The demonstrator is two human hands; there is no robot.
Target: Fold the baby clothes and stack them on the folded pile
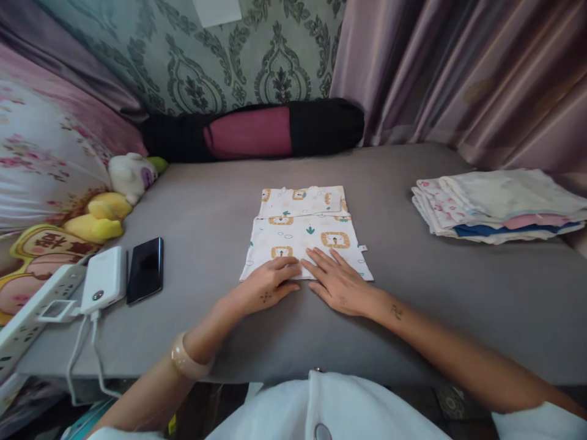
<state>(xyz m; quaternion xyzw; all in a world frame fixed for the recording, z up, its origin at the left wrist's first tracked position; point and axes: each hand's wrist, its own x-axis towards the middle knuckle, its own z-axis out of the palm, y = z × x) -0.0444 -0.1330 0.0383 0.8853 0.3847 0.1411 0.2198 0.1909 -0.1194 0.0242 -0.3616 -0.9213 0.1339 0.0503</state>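
- Risk, creasing: if your right hand [342, 286] presses unevenly, the thin printed cloth [309, 235] could bunch beneath your fingers; it looks soft.
- Risk, lost fold: the flap [293, 203] at the far end seems held by nothing but its own weight; a tug towards you could open or skew it.
- Risk, uneven edge: your two hands pulling by different amounts at the near edge would likely drag it crooked.
- Cloth, one: flat on the grey cover [206, 214], straight ahead of you, mostly beyond your hands; small label [363, 248] jutting from its right side.
- Right hand, yours: loose, fingers spread on the cloth's near part, gripping nothing; wrist short of the edge.
- Left hand, yours [269, 284]: fingers bent over the near edge, beside the right; whether they pinch fabric, you cannot tell from here.
- Folded stack [499, 205], one: to your right, well apart from the cloth.
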